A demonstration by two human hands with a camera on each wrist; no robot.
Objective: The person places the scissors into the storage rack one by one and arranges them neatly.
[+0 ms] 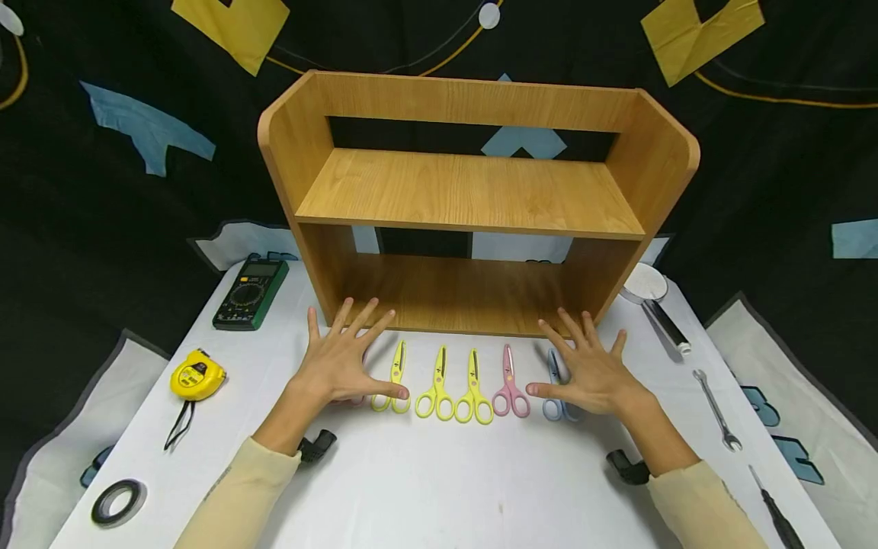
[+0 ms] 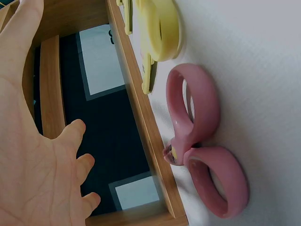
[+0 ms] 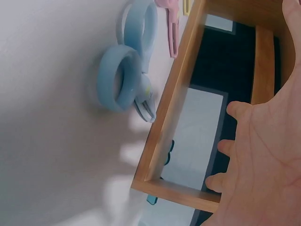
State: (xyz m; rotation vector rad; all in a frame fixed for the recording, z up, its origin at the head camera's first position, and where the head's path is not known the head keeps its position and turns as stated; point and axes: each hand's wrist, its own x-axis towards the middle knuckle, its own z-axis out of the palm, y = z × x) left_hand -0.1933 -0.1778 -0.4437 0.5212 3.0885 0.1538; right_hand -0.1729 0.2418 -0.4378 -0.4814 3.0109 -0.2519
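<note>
Both hands are spread with fingers straight over a row of scissors lying in front of a wooden shelf (image 1: 473,194). Beneath the left hand (image 1: 336,370) is a pair of pink scissors (image 2: 207,103), mostly hidden in the head view. Three yellow scissors (image 1: 440,374) and a second pink pair (image 1: 508,374) lie between the hands. By the right hand (image 1: 593,377) is a pair of blue scissors (image 3: 105,84), partly covered by it in the head view. Neither hand holds anything. Handles point toward the person and blades toward the shelf.
On the white table's left lie a green-edged multimeter (image 1: 250,293), a yellow tape measure (image 1: 195,375) and a roll of black tape (image 1: 101,509). To the right are a magnifying glass (image 1: 645,282), a wrench (image 1: 716,408) and a screwdriver (image 1: 780,517). Black cloth (image 1: 89,252) hangs behind.
</note>
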